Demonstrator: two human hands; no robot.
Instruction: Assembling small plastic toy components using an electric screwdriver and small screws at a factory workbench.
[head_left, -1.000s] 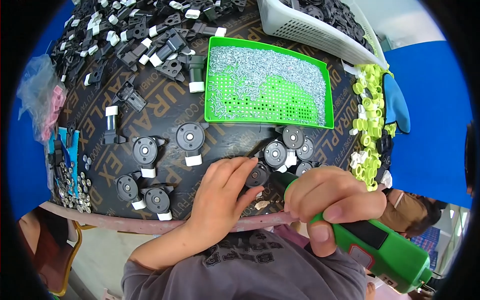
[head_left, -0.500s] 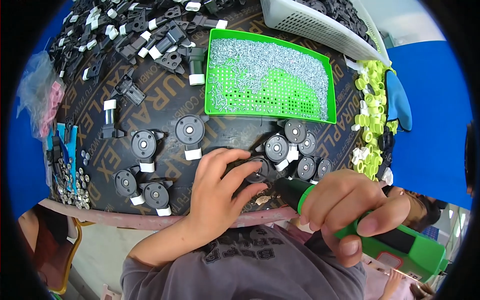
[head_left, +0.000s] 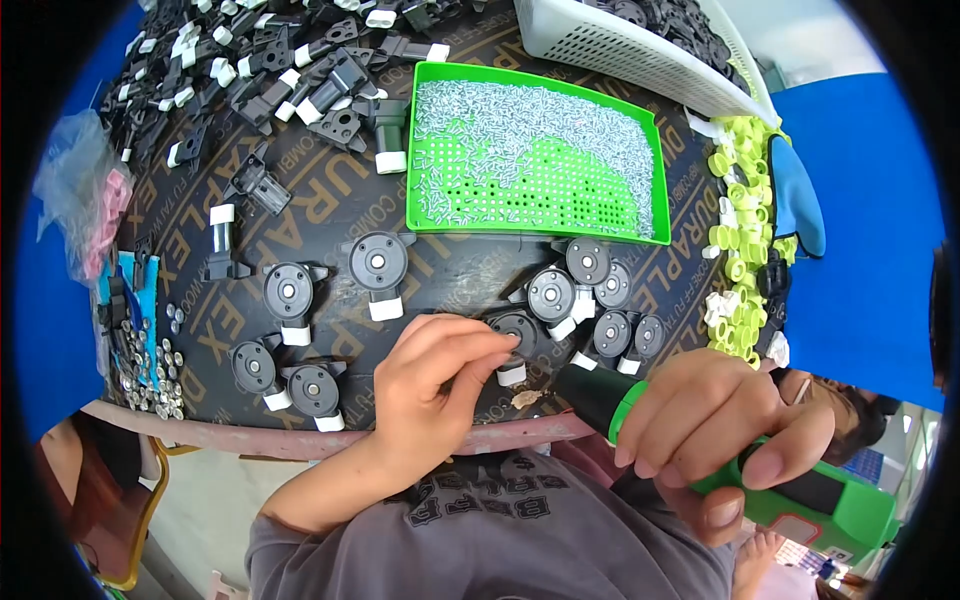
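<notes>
My left hand [head_left: 435, 375] is closed in a pinch, thumb against fingertips. Its tips reach the edge of a black caster-like part [head_left: 517, 328] with a round disc and a white end; whatever they pinch is too small to make out. My right hand [head_left: 715, 430] grips a green and black power screwdriver [head_left: 840, 505], its dark nose pointing left toward that part. Close by, to the right, sits a cluster of similar black disc parts [head_left: 551, 295]. More of them, such as one disc part [head_left: 379, 262], lie left of my left hand.
A green perforated tray [head_left: 540, 236] of small silver screws lies beyond my hands. Black parts with white ends [head_left: 335, 85] are heaped far left, with silver round pieces [head_left: 165, 385] nearer. Yellow-green rings [head_left: 737, 270] line the right edge. A white basket [head_left: 640, 65] stands at the back.
My left hand's fingers have come together from a spread pose into a pinch, and the white end of the part beside them now shows. My right hand has shifted slightly right with the screwdriver.
</notes>
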